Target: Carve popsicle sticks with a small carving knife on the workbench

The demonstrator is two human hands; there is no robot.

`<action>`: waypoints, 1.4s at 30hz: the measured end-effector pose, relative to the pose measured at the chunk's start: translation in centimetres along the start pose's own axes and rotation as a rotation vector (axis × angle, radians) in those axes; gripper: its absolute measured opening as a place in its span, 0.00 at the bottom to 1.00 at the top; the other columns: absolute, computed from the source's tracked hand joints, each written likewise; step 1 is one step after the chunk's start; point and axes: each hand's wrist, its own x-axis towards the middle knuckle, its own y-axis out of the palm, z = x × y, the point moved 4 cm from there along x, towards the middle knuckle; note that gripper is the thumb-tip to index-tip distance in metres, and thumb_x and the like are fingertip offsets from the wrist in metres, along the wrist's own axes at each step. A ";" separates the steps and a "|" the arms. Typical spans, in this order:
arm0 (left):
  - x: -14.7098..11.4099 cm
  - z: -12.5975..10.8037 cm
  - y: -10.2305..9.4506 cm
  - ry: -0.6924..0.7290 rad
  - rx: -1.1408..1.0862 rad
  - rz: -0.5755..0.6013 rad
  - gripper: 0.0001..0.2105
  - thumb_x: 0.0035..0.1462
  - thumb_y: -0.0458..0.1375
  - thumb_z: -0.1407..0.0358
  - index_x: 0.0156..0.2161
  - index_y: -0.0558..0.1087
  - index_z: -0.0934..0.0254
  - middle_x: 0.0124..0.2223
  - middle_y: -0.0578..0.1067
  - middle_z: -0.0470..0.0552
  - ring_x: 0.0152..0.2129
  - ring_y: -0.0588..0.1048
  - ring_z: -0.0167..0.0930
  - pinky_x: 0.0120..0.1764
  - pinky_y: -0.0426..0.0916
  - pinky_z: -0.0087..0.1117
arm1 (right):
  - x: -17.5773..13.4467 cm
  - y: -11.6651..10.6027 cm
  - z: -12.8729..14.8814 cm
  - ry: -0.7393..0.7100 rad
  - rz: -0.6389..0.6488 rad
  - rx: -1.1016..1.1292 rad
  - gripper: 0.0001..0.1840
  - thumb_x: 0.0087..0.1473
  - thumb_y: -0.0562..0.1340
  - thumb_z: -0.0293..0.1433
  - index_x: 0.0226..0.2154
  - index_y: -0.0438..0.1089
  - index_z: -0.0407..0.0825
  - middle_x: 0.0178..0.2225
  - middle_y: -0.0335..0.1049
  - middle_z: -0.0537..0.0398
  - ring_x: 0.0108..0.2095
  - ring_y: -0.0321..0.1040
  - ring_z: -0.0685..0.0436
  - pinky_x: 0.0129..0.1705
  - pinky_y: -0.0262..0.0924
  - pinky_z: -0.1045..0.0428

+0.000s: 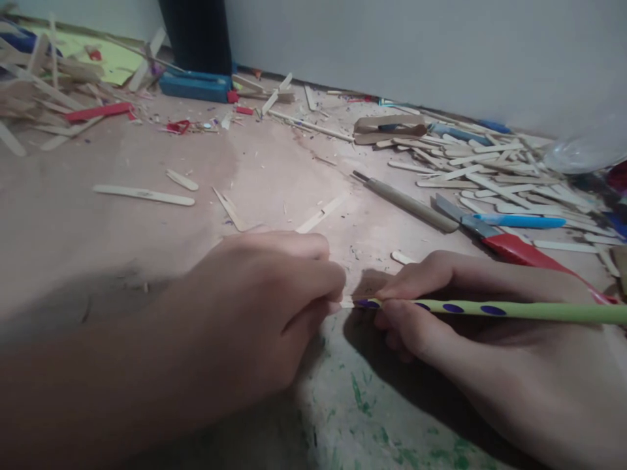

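Observation:
My right hand (470, 333) pinches a yellow-green pencil (529, 312) with purple oval spots, held nearly level near its left end. The pencil's pale end reaches to the fingertips of my left hand (279, 307). The fingers of my left hand are curled and closed; what they hold, if anything, is hidden behind them. Just beyond my left hand lies a notched wooden craft stick (321, 214). Past my right hand, the end of another craft stick (402, 258) shows.
A wooden-handled carving tool (411, 203), a red-handled blade tool (529, 254) and a light blue tool (522, 222) lie beyond my right hand. Piled craft sticks (490, 166) spread at the back right, more (63, 98) at the back left. A blue block (196, 87) stands near the wall.

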 end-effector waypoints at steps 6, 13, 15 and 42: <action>2.1 -1.1 0.6 -0.027 0.022 0.049 0.02 0.73 0.71 0.65 0.45 0.87 0.53 0.34 0.79 0.46 0.36 0.80 0.38 0.41 0.75 0.35 | 0.2 -1.0 -0.5 -0.038 0.016 -0.110 0.16 0.56 0.89 0.49 0.36 0.91 0.60 0.31 0.88 0.51 0.33 0.89 0.30 0.26 0.81 0.45; 0.7 -0.1 0.5 -0.016 -0.019 0.025 0.10 0.74 0.67 0.72 0.38 0.84 0.56 0.35 0.82 0.46 0.33 0.79 0.34 0.37 0.71 0.35 | 1.1 -1.1 0.3 -0.034 0.113 -0.109 0.10 0.62 0.86 0.46 0.35 0.91 0.61 0.31 0.90 0.52 0.30 0.89 0.31 0.24 0.81 0.45; 0.2 0.3 0.5 0.004 -0.053 -0.003 0.14 0.74 0.63 0.76 0.35 0.81 0.58 0.36 0.83 0.46 0.32 0.79 0.32 0.36 0.69 0.35 | 1.3 -0.9 0.4 -0.014 0.192 -0.080 0.11 0.69 0.80 0.42 0.34 0.91 0.61 0.31 0.90 0.53 0.27 0.88 0.35 0.24 0.81 0.47; 0.0 0.3 0.3 0.036 -0.073 -0.031 0.15 0.69 0.58 0.78 0.33 0.81 0.60 0.36 0.83 0.46 0.31 0.78 0.30 0.34 0.66 0.37 | 1.1 -0.7 -0.5 -0.043 0.019 -0.132 0.17 0.54 0.90 0.50 0.34 0.90 0.60 0.30 0.88 0.52 0.32 0.88 0.31 0.25 0.80 0.45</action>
